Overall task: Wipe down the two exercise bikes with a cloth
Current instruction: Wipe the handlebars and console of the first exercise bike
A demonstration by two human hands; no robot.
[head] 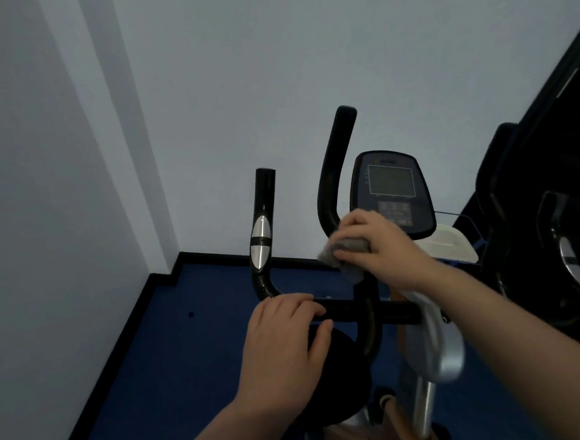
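Nearest, the left hand [283, 344] lies over the black crossbar [357, 313] of the exercise bike [432, 354], fingers curled over the top and thumb beneath, so its grip wraps the bar. Below it sits a round black part of the bike, over a blue floor [201, 346]. Further on, the right hand [376, 244] bunches a grey cloth [342, 254] in a closed grip and presses it against the foot of the right handlebar [333, 168], where that bends up. The left handlebar [262, 235], with silver pads, rises apart from both hands. Behind the cloth stands the console [393, 192], its screen dark. At the far right edge is a second dark machine [557, 235]; a pale wall [238, 86] lies beyond.
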